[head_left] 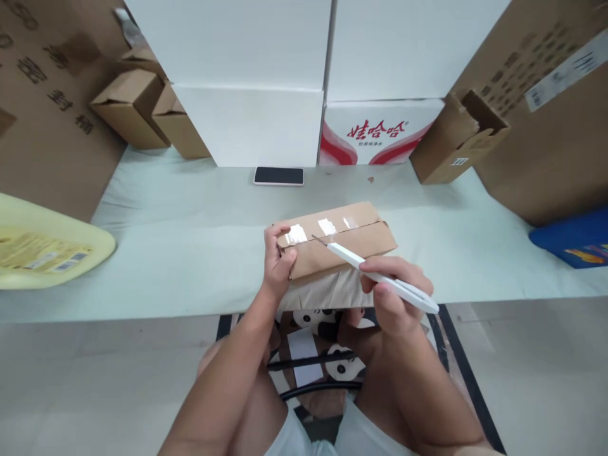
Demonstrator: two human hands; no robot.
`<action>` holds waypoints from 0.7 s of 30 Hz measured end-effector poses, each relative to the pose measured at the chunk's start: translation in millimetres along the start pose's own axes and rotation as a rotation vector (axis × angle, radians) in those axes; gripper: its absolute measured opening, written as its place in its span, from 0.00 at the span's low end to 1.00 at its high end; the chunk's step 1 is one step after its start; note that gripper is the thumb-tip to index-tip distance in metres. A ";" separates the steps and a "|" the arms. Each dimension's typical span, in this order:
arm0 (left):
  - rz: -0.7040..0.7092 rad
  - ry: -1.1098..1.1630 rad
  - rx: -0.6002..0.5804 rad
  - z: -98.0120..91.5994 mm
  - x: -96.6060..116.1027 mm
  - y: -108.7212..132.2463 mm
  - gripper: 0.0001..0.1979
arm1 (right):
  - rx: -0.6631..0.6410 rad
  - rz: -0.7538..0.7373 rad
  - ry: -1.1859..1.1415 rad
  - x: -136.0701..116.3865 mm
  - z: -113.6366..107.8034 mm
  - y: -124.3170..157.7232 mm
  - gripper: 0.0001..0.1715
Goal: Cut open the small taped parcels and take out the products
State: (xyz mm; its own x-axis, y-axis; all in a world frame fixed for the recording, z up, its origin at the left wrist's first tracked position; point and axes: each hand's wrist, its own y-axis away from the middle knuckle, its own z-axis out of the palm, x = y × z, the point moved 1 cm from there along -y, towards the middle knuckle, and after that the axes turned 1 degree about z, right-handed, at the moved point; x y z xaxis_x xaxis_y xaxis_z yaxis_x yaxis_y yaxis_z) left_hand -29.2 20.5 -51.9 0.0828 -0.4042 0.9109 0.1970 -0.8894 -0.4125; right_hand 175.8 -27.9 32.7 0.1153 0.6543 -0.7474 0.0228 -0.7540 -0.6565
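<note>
A small brown cardboard box lies on the pale table near its front edge, its top seam covered with shiny clear tape. My left hand grips the box's left end, fingers curled over the corner. My right hand is closed round a white utility knife. The knife's metal blade tip rests on the taped seam near the middle of the box top.
A phone lies face down at the back of the table. White cartons, one with a red print, and brown boxes line the back. A yellow container lies at left, a blue item at right.
</note>
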 end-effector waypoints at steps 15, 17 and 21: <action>0.140 -0.037 -0.118 -0.7 -3.3 0.0 0.23 | -0.144 -0.052 0.201 -3.8 26.2 -22.2 0.08; 0.153 -0.057 -0.120 -1.5 -3.9 0.7 0.24 | -0.139 -0.043 0.207 -3.3 24.9 -19.8 0.08; 0.150 -0.067 -0.111 -2.1 -5.6 2.8 0.25 | -0.137 -0.029 0.258 -3.8 24.4 -16.1 0.07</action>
State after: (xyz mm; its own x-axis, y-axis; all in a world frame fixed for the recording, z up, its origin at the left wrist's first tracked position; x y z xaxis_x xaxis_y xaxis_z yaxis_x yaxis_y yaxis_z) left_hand -31.1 19.8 -58.1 0.1686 -0.5222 0.8360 0.0692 -0.8398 -0.5385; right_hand 150.7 -16.7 43.6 0.3613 0.6521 -0.6665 0.1614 -0.7478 -0.6441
